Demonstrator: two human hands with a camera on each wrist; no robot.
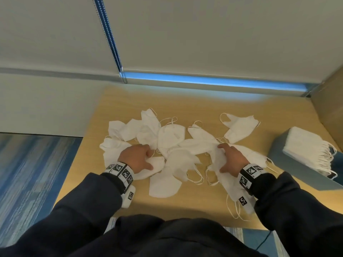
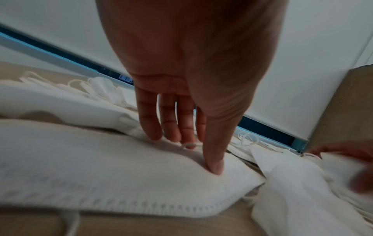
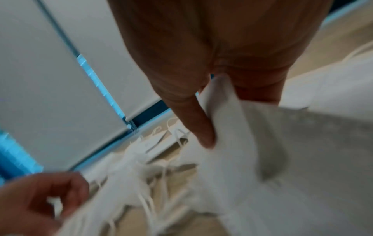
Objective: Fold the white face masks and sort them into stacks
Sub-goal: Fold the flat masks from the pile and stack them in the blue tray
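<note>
- The left hand (image 1: 137,158) lies flat on a white mask (image 2: 113,167) near the front left of the pile. Its fingers (image 2: 150,121) are straight and close together, and the tips press down on the cloth. The thumb (image 2: 215,153) pushes into the same mask.
- The right hand (image 1: 231,158) pinches another mask (image 3: 228,121). The thumb (image 3: 199,126) is on one side of the cloth and the fingers are on the other side. This mask is lifted a little off the table and hangs down toward the front edge.
- Both wrists wear bands with black and white square marks (image 1: 121,171).
- The loose masks (image 1: 170,140) are spread in a messy pile across the middle of the wooden table (image 1: 185,104). Their ear loops stick out and some are tangled.
- One mask (image 1: 164,185) lies by itself near the front edge, between the two arms.
- One more mask (image 1: 239,127) lies toward the back right, a bit apart from the pile.
- A neat stack of folded masks (image 1: 309,147) sits at the right edge of the table, on top of a blue box (image 1: 289,164). Their loops hang over the side.
- A brown cardboard box (image 1: 330,101) stands at the back right corner.
</note>
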